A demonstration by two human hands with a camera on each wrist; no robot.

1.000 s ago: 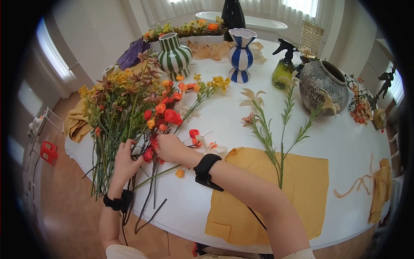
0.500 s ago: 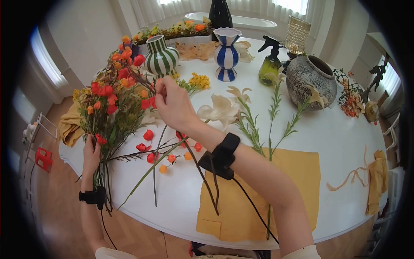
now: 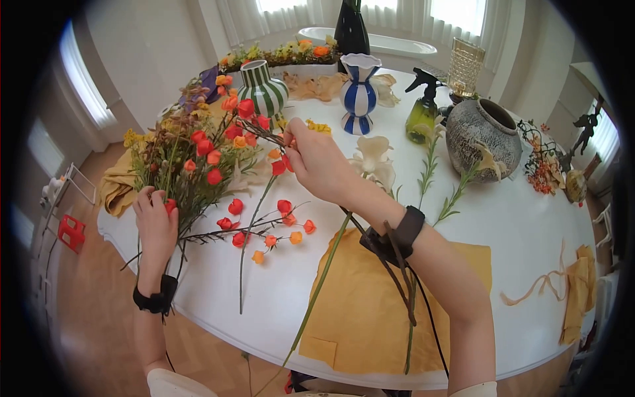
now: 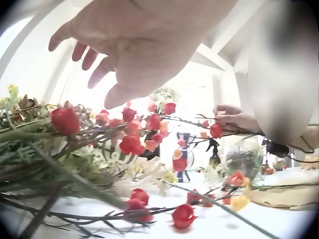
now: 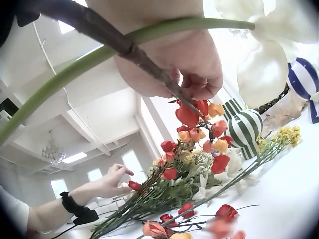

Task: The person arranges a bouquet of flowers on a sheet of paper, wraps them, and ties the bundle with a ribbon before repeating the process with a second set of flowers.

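In the head view my right hand (image 3: 316, 159) pinches the dark stems of a branch with red and orange blossoms (image 3: 246, 109). The branch's bare brown ends (image 3: 402, 278) hang down past my right forearm. A white flower (image 3: 372, 161) shows beyond that wrist, its long green stem (image 3: 324, 278) slanting toward the table's front edge. At the left, my left hand (image 3: 157, 221), fingers loosely bent and apart, is beside a red blossom (image 3: 171, 205) at the near side of a mixed flower bundle (image 3: 192, 149). The left wrist view shows its palm with nothing gripped.
Another red and orange branch (image 3: 284, 221) lies on the white table (image 3: 211, 284). A yellow cloth (image 3: 350, 298) is at the front. Behind stand a green-striped vase (image 3: 261, 92), a blue-striped vase (image 3: 359, 99), a spray bottle (image 3: 422, 112) and a grey pot (image 3: 479, 142).
My right hand has lifted the blossom branch out of the bundle and drawn it to the right. My left hand has moved left and loosened from the stems. The white flower has shifted rightward.
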